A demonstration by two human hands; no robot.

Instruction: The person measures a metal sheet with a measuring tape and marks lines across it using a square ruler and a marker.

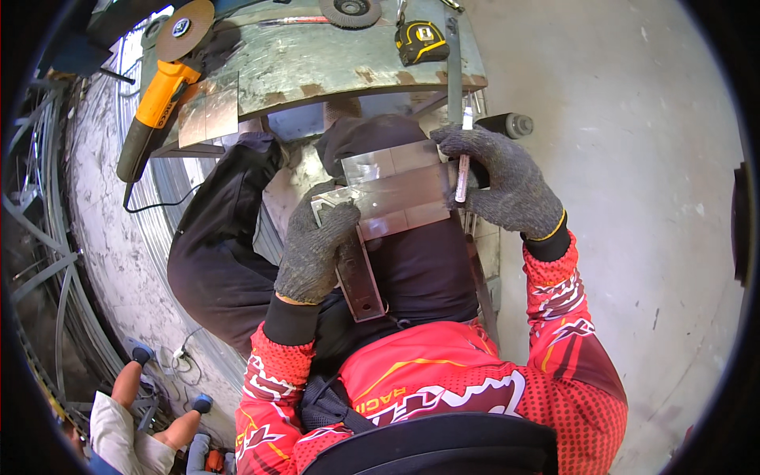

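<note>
My left hand (315,245), in a grey knit glove, is closed around the corner of a metal try square (404,195). The square's stock points down toward my lap and its blade runs to the right. Under the blade, a shiny rectangular sheet-metal piece (419,218) rests over my thigh; its strips show above and below the blade. My right hand (507,178), gloved likewise, is closed on a slim white marker (464,168) held nearly upright, at the right end of the blade and sheet. Some right fingertips are hidden behind the sheet's edge.
A metal-topped table (297,63) ahead carries an orange angle grinder (158,99), a flap disc (351,9), a tape measure (420,42) and a flat bar (454,71). Another sheet piece (207,112) overhangs its edge. A person's hand (178,431) is at lower left, near metal bars (59,261).
</note>
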